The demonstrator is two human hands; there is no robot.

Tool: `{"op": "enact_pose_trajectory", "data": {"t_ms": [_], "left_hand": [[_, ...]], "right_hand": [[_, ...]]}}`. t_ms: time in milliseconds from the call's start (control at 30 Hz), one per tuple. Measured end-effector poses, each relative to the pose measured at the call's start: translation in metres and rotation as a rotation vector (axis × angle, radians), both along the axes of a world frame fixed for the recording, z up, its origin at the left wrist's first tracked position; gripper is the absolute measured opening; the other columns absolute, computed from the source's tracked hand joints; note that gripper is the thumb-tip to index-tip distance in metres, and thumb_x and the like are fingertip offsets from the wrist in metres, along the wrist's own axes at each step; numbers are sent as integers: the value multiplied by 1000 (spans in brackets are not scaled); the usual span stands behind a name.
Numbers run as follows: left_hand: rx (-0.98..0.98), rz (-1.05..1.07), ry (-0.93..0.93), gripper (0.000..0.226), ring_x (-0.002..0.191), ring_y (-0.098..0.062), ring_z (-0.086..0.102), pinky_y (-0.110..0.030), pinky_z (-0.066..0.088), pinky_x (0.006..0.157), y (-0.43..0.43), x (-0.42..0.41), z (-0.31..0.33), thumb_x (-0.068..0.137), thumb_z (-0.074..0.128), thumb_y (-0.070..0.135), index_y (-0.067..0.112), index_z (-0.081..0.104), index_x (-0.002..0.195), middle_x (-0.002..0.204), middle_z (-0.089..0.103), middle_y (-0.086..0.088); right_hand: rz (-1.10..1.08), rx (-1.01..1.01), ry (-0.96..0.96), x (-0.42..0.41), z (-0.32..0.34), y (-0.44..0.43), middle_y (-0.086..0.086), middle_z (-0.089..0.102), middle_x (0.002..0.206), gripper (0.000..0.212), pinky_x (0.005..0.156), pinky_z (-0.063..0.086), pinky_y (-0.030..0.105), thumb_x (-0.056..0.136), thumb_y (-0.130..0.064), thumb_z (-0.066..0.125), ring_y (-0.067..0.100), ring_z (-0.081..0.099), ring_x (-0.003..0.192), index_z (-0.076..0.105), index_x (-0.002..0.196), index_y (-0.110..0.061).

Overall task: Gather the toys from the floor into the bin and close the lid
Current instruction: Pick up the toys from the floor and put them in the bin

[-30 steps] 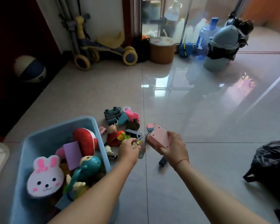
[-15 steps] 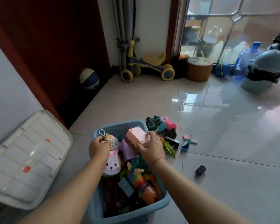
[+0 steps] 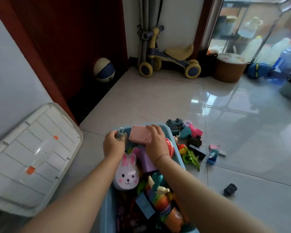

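Pink plastic first, from the head view: the box (image 3: pixel 139 136) is gripped by the right hand (image 3: pixel 155 143), fingers curled over its far edge, above the far end of the bin (image 3: pixel 107 214). Just left of it, the left hand (image 3: pixel 113 145) pinches a small charm (image 3: pixel 120 134) by its ring, also over the bin.

Both loads look ready to drop. I would lower each until it nearly touches the toys beneath the palms, then loosen the fingers. The bin is heaped, so the box is best laid flat in the far gap. Perched on the bunny (image 3: pixel 127 174) below the wrists, it could slide out or hold the lid proud.

Counts:
- Two hands, each holding one toy.
- One bin.
- One lid (image 3: pixel 32 157), leaning well to the left of the left hand.
- One heap (image 3: pixel 188 142) on the floor just right of the right hand. It holds at least six toys, but they overlap too much for an exact count.
- One blue toy (image 3: pixel 212 156), further right and apart from the heap.
- One black piece (image 3: pixel 230 189), nearer the person and apart from the rest.

The lid should wait until these floor toys are in.
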State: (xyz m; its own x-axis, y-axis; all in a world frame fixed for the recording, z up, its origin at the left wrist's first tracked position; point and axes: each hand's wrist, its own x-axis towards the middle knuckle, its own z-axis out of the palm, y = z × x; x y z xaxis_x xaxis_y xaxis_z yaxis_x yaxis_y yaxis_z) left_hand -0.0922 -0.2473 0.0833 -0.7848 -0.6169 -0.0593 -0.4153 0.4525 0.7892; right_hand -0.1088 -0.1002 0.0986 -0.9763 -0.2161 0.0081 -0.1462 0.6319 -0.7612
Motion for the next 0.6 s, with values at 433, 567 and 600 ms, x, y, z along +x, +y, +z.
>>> {"op": "enact_pose_trajectory", "data": {"t_ms": [433,567,600], "left_hand": [[62,-189,-87,41,122,-22,52,-32,39,100,3,6,-19,94,51,24,12,50,133,137,52,-7],[46,-215,-28,44,127,-22,47,-34,37,105,26,-1,-7,93,53,28,13,49,134,139,50,-7],[24,-232,-5,44,127,-23,48,-34,37,106,37,-4,-3,92,54,28,13,50,133,138,51,-8]], "right_hand": [[159,64,-112,1,-38,-10,1,36,149,38,113,25,28,88,-9,52,20,31,138,55,126,-13],[-106,-84,117,-1,-23,16,2,46,140,40,107,32,27,86,-12,54,17,43,129,56,126,-14],[-181,-107,183,-1,-20,28,3,50,135,37,104,36,27,85,-12,55,18,46,124,58,123,-13]]}}
